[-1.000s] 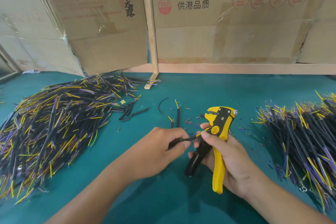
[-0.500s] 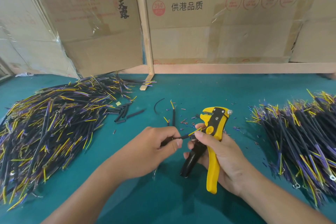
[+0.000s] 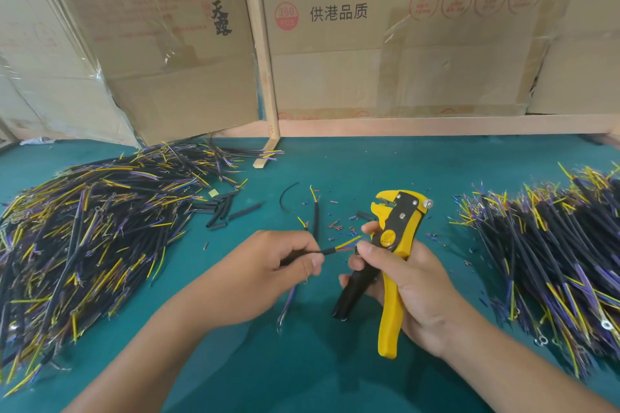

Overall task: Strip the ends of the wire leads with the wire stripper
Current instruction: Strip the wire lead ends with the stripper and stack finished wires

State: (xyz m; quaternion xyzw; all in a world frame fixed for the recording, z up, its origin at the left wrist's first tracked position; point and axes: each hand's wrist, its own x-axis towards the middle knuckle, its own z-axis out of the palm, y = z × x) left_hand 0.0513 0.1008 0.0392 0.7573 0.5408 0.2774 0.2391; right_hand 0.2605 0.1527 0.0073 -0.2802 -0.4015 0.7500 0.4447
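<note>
My left hand (image 3: 268,275) pinches a black-sheathed wire lead (image 3: 330,251) whose yellow, purple and red inner leads fan out to the right. Its other end hangs below the hand, near the mat. My right hand (image 3: 402,282) grips the yellow and black wire stripper (image 3: 391,245), jaws pointing up and away. The thumb and forefinger of that hand touch the fanned lead ends beside the tool's body. The lead ends are outside the jaws.
A big heap of wire leads (image 3: 84,231) covers the left of the green mat (image 3: 302,372). Another heap (image 3: 553,251) lies at the right. Loose black sleeve pieces (image 3: 228,208) and small insulation scraps (image 3: 339,225) lie ahead of my hands. Cardboard boxes (image 3: 402,43) stand behind.
The fanned lead ends now show more clearly between my hands. The stripper stays in my right hand, tilted much as before.
</note>
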